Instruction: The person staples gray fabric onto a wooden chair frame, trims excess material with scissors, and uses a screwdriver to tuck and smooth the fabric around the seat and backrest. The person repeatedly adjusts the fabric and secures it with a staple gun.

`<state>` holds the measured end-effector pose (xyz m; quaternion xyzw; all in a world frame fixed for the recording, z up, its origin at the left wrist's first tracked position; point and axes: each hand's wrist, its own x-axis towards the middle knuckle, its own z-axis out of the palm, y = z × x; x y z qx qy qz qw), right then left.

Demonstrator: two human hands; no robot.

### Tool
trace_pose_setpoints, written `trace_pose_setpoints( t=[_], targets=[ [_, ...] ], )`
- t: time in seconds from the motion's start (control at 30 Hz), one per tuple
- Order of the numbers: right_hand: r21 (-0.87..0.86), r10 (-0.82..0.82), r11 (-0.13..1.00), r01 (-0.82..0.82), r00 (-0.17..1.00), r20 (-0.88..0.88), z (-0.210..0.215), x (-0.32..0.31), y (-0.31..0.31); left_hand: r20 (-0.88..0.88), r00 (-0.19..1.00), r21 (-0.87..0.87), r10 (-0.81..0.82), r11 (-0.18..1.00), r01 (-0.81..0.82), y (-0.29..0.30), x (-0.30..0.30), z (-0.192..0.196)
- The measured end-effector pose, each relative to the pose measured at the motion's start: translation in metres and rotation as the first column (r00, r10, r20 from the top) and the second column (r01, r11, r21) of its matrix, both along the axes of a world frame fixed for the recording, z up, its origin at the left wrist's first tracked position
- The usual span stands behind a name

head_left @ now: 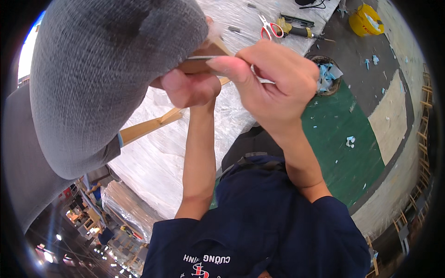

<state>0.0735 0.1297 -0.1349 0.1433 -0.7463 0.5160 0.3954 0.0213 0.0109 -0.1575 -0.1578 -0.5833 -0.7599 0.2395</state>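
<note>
I log the scene from largest item to smallest.

1. Grey upholstered cushion [111,78]: it fills the area left of and above both sets of fingers. Its fabric edge meets the left hand [192,85] directly.
2. Counter [162,157], covered in clear plastic sheet: it lies behind and below the fingers.
3. Wooden frame [148,127]: a pale rail emerges from under the cushion and runs diagonally, lower left to upper right, passing behind the left hand.
4. Bin of blue scraps [327,74]: just right of the right hand [273,88], on the floor.
5. Red-handled scissors [270,28] and a yellow-handled tool [301,31]: above the right fingers, well apart from them.
6. Thin metal strip-like piece [204,58]: its long axis lies roughly level, left to right. The right fingers are pressed together, pinching it at its right end. The left fingers are curled shut against the cushion edge and frame below it; I cannot tell whether they also grip the strip.

Key relation: the strip's free end points left from the right fingers into the cushion seam, so the right hand is the controlling hand and the left is the nearer brace.
</note>
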Motion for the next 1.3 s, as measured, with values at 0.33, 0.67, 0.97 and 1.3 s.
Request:
trace_pose_setpoints(
  t=[0.33, 0.67, 0.97, 1.3],
  targets=[
    [-0.058, 0.132, 0.987, -0.149, 0.963, -0.234, -0.009, -0.040, -0.003, 0.202, 0.935, -0.041, -0.293, 0.951, 0.307, -0.031, 0.002, 0.006],
    [-0.357, 0.297, 0.913, -0.197, 0.922, 0.250, -0.024, 0.000, 0.004, 0.436, 0.888, -0.873, 0.143, -0.172, 0.456, -0.051, 0.077, 0.110],
    [-0.949, 0.905, -0.092, -0.300, 0.373, -0.205, -0.005, 0.040, -0.051, -0.005, 0.908, -0.851, -0.418, -0.475, -0.223, 0.012, 0.015, 0.237],
    [-0.876, 0.816, -0.360, -0.321, 0.346, -0.463, -0.001, 0.037, -0.096, 0.278, 0.779, -0.912, -0.562, -0.410, 0.029, 0.014, -0.039, 0.223]
  ],
)
